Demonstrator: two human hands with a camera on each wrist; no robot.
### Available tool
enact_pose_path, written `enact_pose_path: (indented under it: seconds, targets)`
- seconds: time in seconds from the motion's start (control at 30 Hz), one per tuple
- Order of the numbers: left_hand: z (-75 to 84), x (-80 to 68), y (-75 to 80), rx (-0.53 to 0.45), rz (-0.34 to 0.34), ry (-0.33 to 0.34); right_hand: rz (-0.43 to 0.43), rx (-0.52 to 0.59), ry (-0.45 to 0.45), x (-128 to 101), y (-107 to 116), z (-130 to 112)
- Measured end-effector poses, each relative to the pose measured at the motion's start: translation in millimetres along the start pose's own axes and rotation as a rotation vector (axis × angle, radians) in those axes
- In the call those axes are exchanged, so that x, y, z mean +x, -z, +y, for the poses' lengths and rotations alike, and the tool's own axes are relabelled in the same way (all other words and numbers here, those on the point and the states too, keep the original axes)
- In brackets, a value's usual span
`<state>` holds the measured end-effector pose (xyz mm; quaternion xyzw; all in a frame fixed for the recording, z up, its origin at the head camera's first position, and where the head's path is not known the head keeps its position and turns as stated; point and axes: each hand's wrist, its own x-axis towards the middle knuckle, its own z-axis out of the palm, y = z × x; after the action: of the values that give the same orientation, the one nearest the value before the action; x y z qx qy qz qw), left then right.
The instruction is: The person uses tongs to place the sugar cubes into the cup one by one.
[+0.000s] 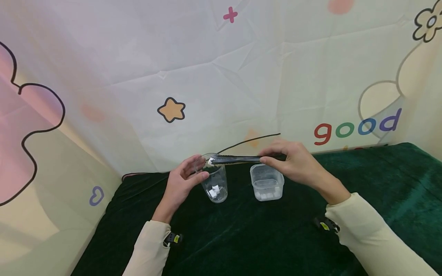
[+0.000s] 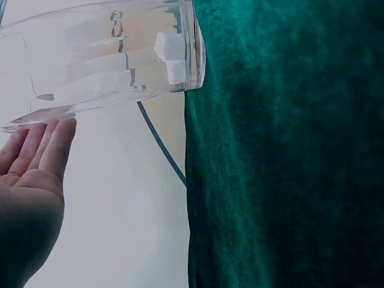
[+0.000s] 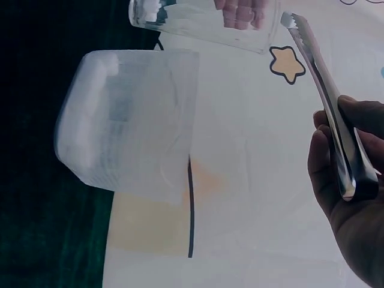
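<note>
A clear plastic cup [image 1: 216, 183] stands on the green cloth, with a few white cubes [image 1: 214, 190] at its bottom. My left hand [image 1: 201, 167] holds the cup near its rim, thumb in front and fingers behind. My right hand [image 1: 267, 155] grips black tongs [image 1: 238, 158] that lie level, their tips over the cup's mouth and pinching a white cube [image 1: 210, 162]. A square clear container [image 1: 266, 183] sits below the right hand with white cubes [image 1: 267, 195] inside. The right wrist view shows the tongs [image 3: 324, 90], the container [image 3: 132, 120] and the cup [image 3: 198, 18].
The dark green cloth [image 1: 241, 237] covers the table and reaches a printed fabric backdrop [image 1: 241, 76] close behind the cup. A thin black cable [image 1: 248, 140] runs along the backdrop. The table's left edge [image 1: 103, 214] drops off beside my left forearm.
</note>
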<state>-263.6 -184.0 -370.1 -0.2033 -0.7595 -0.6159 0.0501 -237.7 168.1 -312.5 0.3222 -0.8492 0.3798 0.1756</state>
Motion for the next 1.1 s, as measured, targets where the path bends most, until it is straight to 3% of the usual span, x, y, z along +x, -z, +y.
enact_pose_path:
  seconds: [0.4,1.1]
  targets:
    - [0.1,0.0,1.1,0.003,0.001,0.006,-0.027,-0.002,-0.017,0.6,-8.4,1.3]
    - [1.9,-0.1,-0.1,0.021,-0.002,0.007,-0.054,-0.004,-0.092,-0.8,-3.9,0.5]
